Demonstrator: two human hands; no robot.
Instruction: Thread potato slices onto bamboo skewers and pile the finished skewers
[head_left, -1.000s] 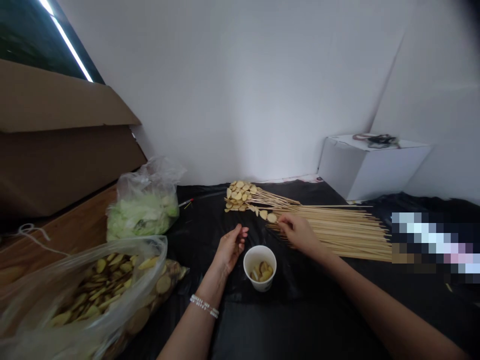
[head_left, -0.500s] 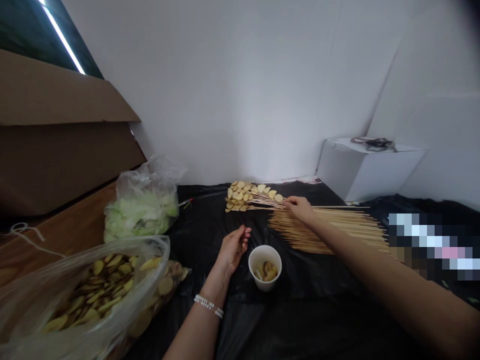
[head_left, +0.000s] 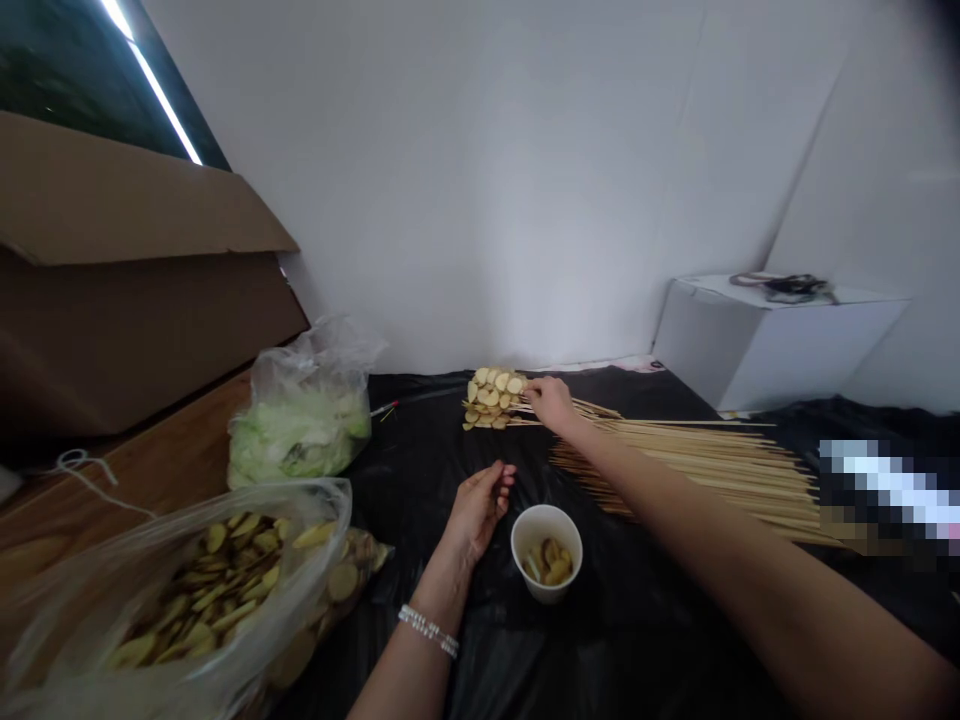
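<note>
My right hand pinches a thin bamboo skewer at the stacked potato slices, which are threaded on several skewers with their sticks fanning to the right. A loose bundle of bare bamboo skewers lies to the right of my right hand. My left hand rests lower down with its fingers loosely curled and nothing in them. Beside it stands a white paper cup holding a few potato slices.
A clear plastic bag of potato slices lies at lower left, with a bag of shredded lettuce behind it. A black plastic sheet covers the work surface. A cardboard box stands at left, a white box at back right.
My right hand has moved left to the stacked potato slices, and the skewer with slices now lies in the stack. My left hand stays by the cup. The whole view has shifted slightly.
</note>
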